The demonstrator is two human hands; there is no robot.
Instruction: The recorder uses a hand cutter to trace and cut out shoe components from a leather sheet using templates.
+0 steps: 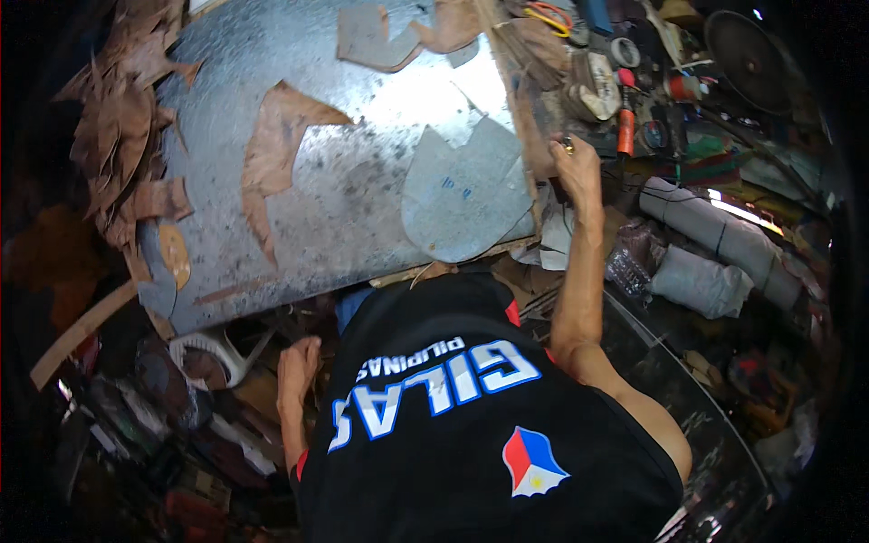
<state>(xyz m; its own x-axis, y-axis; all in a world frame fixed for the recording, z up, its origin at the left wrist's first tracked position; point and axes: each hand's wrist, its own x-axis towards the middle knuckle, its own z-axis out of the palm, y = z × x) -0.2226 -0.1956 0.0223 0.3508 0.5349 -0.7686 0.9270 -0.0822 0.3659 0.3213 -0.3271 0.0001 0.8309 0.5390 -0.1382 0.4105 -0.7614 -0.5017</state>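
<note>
My right hand (577,167) is raised at the right edge of a metal-topped table (335,190). Its fingers are closed round a small, shiny dark piece that I cannot name. Below the table's front edge, my left hand (298,364) hangs low with its fingers curled, and the inside of the hand is hidden. Nearest the right hand on the tabletop lies a rounded grey cut sheet (466,195) with a notched top and blue marks. An irregular brown leather-like piece (276,149) lies left of it. Farther back are a grey notched piece (362,36) and a brown scrap (450,25).
Brown scraps (118,145) are heaped along the table's left edge. At the right stand an orange tube (625,133), tape rolls (625,52), orange-handled scissors (549,15) and a long grey roll (715,235). A white plastic stool (210,357) is at the lower left, amid clutter.
</note>
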